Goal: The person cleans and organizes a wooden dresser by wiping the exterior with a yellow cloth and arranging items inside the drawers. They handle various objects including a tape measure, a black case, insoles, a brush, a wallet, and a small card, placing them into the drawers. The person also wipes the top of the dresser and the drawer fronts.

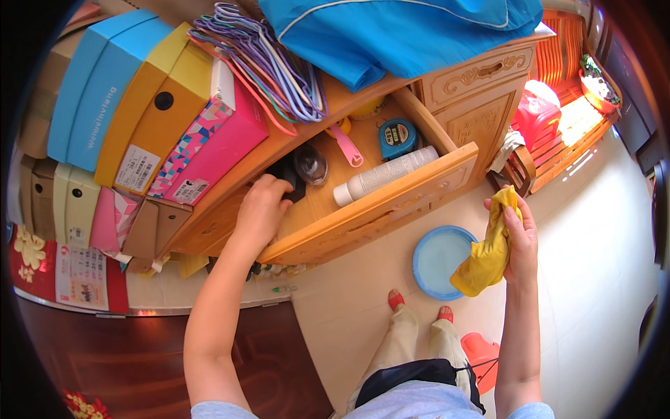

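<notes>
My left hand reaches into the left end of an open wooden drawer, its fingers at a black item; whether they grip it I cannot tell. Beside that item lies a clear, rounded plastic object. Farther right in the drawer are a pink plastic strip with a slotted end, a blue tape measure and a white cylindrical bottle on its side. A bunched yellow cloth hangs from my right hand, which holds it to the right of the drawer.
A blue basin of water stands on the floor near my feet. Shoe boxes, a heap of hangers and blue fabric cover the cabinet top. To the right is a wooden bench; a red plastic object sits by my legs.
</notes>
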The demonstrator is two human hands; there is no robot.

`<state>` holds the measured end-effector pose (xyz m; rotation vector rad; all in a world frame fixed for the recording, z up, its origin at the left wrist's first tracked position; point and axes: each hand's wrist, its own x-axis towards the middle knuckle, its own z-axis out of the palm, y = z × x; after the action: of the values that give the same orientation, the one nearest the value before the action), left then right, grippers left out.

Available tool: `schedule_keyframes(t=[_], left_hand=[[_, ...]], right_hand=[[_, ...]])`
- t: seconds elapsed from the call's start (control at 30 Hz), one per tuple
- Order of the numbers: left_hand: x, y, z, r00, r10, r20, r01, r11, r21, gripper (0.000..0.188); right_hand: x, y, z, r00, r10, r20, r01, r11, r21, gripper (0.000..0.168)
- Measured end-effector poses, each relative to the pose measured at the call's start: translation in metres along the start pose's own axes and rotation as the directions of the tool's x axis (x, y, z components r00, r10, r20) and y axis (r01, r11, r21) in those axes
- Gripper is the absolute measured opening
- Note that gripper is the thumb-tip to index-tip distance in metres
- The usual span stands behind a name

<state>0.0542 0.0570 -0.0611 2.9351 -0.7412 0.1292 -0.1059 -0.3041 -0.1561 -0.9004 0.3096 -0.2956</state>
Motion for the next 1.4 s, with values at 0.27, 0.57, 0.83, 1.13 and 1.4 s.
schedule_keyframes(t=[0.27, 0.57, 0.83, 1.13, 1.4], left_hand=[[-0.014, -0.005, -0.009, 0.982, 0.021, -0.189, -0.063, 0.974, -0.219, 0.008], [-0.352, 0.067, 0.090, 0.094, -0.992, -0.081, 0.569, 0.120, -0.814, 0.014], [-0.607, 0.456, 0.259, -0.685, -0.612, 0.394, 0.366, -0.757, -0.541, 0.022], [-0.634, 0.725, 0.278, -0.526, 0.273, 0.805, -0.836, -0.339, -0.432, 0.021], [-0.820, 0.687, 0.342, -0.592, 0.121, 0.797, -0.793, -0.262, -0.549, 0.030]], right_hand=[[-0.029, 0.001, 0.002, 0.998, 0.065, 0.024, -0.063, 0.996, -0.066, 0.043], [-0.071, 0.088, -0.050, 0.869, 0.478, 0.124, -0.211, 0.586, -0.782, 0.047], [-0.066, 0.122, -0.019, 0.291, 0.527, 0.799, 0.788, 0.341, -0.512, 0.051], [-0.216, 0.139, 0.031, 0.320, 0.903, 0.287, 0.065, 0.282, -0.957, 0.038], [-0.381, 0.171, 0.008, 0.167, 0.960, 0.224, 0.412, 0.139, -0.901, 0.044]])
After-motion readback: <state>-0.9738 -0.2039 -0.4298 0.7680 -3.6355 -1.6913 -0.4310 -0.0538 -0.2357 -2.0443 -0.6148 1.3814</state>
